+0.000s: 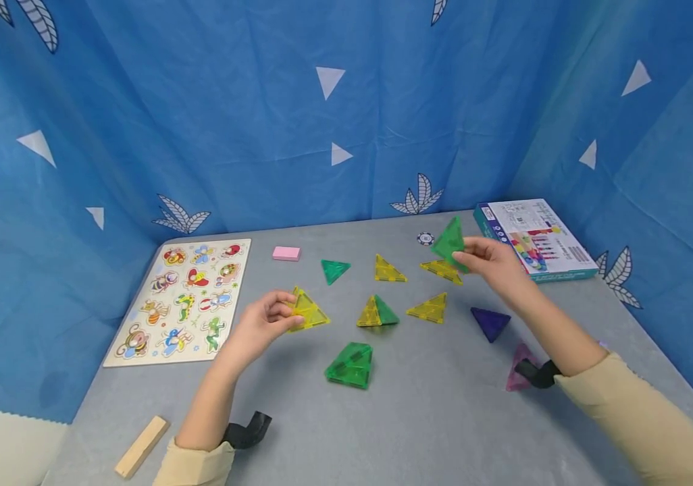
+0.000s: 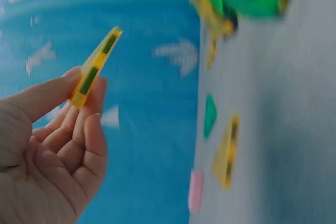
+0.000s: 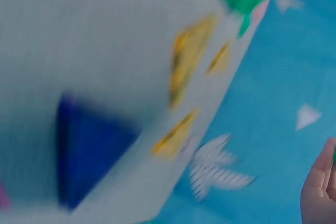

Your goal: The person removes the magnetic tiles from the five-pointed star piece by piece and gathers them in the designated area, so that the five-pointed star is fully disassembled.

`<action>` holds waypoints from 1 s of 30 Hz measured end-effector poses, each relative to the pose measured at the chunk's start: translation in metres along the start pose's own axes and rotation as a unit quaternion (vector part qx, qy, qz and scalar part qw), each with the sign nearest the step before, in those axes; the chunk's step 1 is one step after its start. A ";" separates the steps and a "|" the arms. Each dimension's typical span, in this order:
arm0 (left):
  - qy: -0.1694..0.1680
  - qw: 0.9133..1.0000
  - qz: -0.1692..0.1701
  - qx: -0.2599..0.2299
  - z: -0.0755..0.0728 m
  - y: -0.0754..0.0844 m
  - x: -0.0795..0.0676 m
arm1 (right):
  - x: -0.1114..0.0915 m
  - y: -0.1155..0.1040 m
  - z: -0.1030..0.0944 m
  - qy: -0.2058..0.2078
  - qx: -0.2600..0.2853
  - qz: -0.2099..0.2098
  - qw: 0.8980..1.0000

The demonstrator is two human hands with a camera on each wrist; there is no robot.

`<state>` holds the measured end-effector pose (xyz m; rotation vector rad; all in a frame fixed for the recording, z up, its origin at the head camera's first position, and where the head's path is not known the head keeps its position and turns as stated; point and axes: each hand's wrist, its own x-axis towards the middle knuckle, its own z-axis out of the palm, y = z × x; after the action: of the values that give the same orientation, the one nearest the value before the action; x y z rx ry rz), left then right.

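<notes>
My left hand [image 1: 264,322] pinches a yellow triangular magnetic tile [image 2: 97,69] between thumb and fingers, seen edge-on in the left wrist view. Another yellow triangle tile [image 2: 228,153] lies on the table close by. Raised over the back right of the table, my right hand [image 1: 492,263] pinches a green triangular tile [image 1: 448,239]; only part of this hand shows in the right wrist view. Between the hands stands a small yellow-and-green pyramid [image 1: 377,313]. Nearer me sits a green shape built of tiles [image 1: 350,366].
Loose yellow tiles [image 1: 428,308], a green tile [image 1: 335,271], a dark blue tile [image 1: 491,322] and a purple tile [image 1: 518,371] lie about. An insect puzzle board [image 1: 167,277], pink block [image 1: 286,253], wooden block [image 1: 142,447], round chip [image 1: 425,238] and box [image 1: 537,239] surround them.
</notes>
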<state>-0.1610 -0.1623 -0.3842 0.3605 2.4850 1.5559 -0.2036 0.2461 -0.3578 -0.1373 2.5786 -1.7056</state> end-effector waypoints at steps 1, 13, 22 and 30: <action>-0.004 1.000 -0.008 0.014 -0.007 -0.005 -0.001 | 0.009 0.006 -0.006 0.006 -0.016 0.008 1.000; -0.135 0.980 -0.074 0.123 -0.040 -0.063 -0.003 | 0.089 0.070 -0.027 -0.022 -0.079 0.190 0.978; -0.109 0.973 -0.086 0.185 -0.035 -0.062 -0.003 | 0.093 0.082 -0.029 -0.027 -0.114 0.238 0.964; -0.072 0.962 -0.118 0.236 -0.032 -0.050 -0.006 | 0.081 0.077 -0.035 -0.081 -0.195 0.200 0.957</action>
<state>-0.1701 -0.2127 -0.4154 0.2194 2.6428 0.8098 -0.2914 0.2996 -0.4141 0.2111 2.5602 -1.0008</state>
